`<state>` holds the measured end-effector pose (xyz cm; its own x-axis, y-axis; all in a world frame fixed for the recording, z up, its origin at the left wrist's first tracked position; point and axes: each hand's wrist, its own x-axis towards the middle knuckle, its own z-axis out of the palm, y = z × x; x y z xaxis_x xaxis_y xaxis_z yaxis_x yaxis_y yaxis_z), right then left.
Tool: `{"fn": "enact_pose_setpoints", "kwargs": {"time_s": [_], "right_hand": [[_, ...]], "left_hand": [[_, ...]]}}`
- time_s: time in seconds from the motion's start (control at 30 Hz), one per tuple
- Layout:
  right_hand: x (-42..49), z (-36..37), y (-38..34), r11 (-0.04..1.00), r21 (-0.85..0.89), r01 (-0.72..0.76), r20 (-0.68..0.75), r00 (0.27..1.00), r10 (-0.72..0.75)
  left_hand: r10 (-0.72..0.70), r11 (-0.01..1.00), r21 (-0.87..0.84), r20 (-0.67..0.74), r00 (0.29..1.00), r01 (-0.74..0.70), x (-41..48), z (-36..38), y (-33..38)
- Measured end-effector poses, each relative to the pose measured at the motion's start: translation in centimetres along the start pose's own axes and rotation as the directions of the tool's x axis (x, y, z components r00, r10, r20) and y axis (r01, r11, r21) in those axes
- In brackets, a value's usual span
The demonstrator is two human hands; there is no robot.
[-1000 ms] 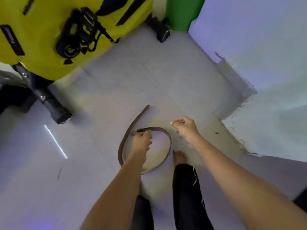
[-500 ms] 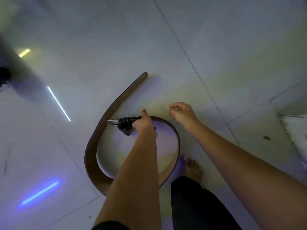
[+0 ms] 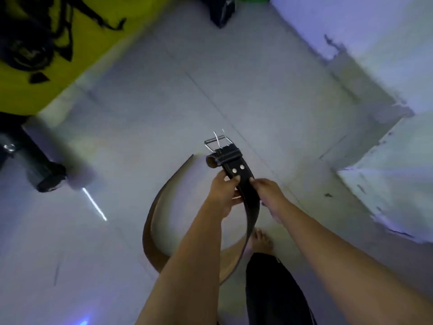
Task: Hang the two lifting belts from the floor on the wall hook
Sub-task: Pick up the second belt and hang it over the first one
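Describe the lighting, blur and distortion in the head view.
Head view: dim, with a bluish-violet cast; a bright light streak reflects off the floor; wide-angle bending at the edges; the yellow equipment is motion-smeared, while the belt buckle and both hands' grip stay fairly sharp.

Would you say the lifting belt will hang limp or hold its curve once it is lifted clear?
The lifting belt probably holds its curve: the strap keeps a broad, kink-free loop while both hands pinch near the buckle. It looks thick, so likely stiff and fairly heavy. The metal buckle end may swing.
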<state>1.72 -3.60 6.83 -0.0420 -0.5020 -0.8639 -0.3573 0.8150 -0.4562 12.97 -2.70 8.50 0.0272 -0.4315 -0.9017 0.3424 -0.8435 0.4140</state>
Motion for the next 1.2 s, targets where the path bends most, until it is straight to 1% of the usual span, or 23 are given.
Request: {"fn": "enact_pose_setpoints", "kwargs": {"time_s": [0.13, 0.23, 0.3, 0.37, 0.43, 0.53, 0.63, 0.73, 0.77, 0.87, 0.93, 1.0, 1.1, 1.2], "right_hand": [[-10.6, -3.1, -4.0, 0.984, 0.125, 0.127, -0.126, 0.986, -0.111], [-19.7, -5.0, -7.6, 0.956, 0.176, 0.234, -0.197, 0.960, -0.198], [-26.4, -6.0, -9.9, 0.924, 0.201, 0.325, -0.258, 0.928, -0.270], [-32.8, -6.8, -11.8, 0.875, 0.219, 0.433, -0.333, 0.876, -0.350], [-39.0, -7.5, -12.9, 0.833, 0.222, 0.507, -0.389, 0.829, -0.402], [-46.9, -9.0, -14.1, 0.756, 0.258, 0.602, -0.462, 0.764, -0.451], [-54.0, -10.6, -14.8, 0.705, 0.276, 0.653, -0.521, 0.718, -0.461], [-59.2, -12.1, -14.8, 0.692, 0.255, 0.675, -0.556, 0.688, -0.467], [-60.6, -12.7, -14.9, 0.669, 0.246, 0.701, -0.585, 0.658, -0.474], [-64.8, -15.0, -15.5, 0.588, 0.177, 0.789, -0.717, 0.513, -0.473], [-68.0, -17.4, -16.1, 0.532, 0.153, 0.833, -0.788, 0.427, -0.442], [-71.2, -20.1, -16.2, 0.454, 0.135, 0.881, -0.837, 0.347, -0.423], [-75.0, -23.8, -16.5, 0.371, 0.099, 0.923, -0.863, 0.265, -0.431], [-78.5, -27.1, -16.0, 0.288, 0.053, 0.956, -0.879, 0.182, -0.441]], "left_hand": [[0.084, 0.989, 0.108, 0.145, 0.986, -0.100, -10.3, 1.3, 5.4], [0.179, 0.962, 0.168, 0.213, 0.961, -0.216, -19.4, 2.2, 9.3], [0.244, 0.937, 0.186, 0.256, 0.935, -0.296, -25.9, 2.6, 11.6], [0.302, 0.916, 0.174, 0.297, 0.906, -0.362, -32.1, 2.9, 13.3], [0.353, 0.885, 0.171, 0.357, 0.865, -0.432, -37.9, 3.0, 14.4], [0.414, 0.834, 0.151, 0.463, 0.784, -0.530, -45.3, 4.1, 16.4], [0.470, 0.785, 0.127, 0.517, 0.716, -0.607, -51.7, 6.3, 17.9], [0.501, 0.735, 0.103, 0.583, 0.640, -0.670, -56.8, 8.8, 18.7], [0.504, 0.719, 0.093, 0.612, 0.610, -0.688, -58.5, 9.7, 18.9], [0.531, 0.673, 0.012, 0.687, 0.495, -0.739, -63.3, 12.7, 19.4], [0.541, 0.654, -0.067, 0.738, 0.404, -0.753, -66.5, 15.0, 19.6], [0.541, 0.648, -0.154, 0.783, 0.307, -0.746, -69.6, 17.4, 19.4], [0.559, 0.604, -0.267, 0.813, 0.161, -0.751, -74.0, 20.5, 19.3], [0.584, 0.540, -0.342, 0.810, 0.050, -0.769, -78.6, 23.8, 18.7]]}}
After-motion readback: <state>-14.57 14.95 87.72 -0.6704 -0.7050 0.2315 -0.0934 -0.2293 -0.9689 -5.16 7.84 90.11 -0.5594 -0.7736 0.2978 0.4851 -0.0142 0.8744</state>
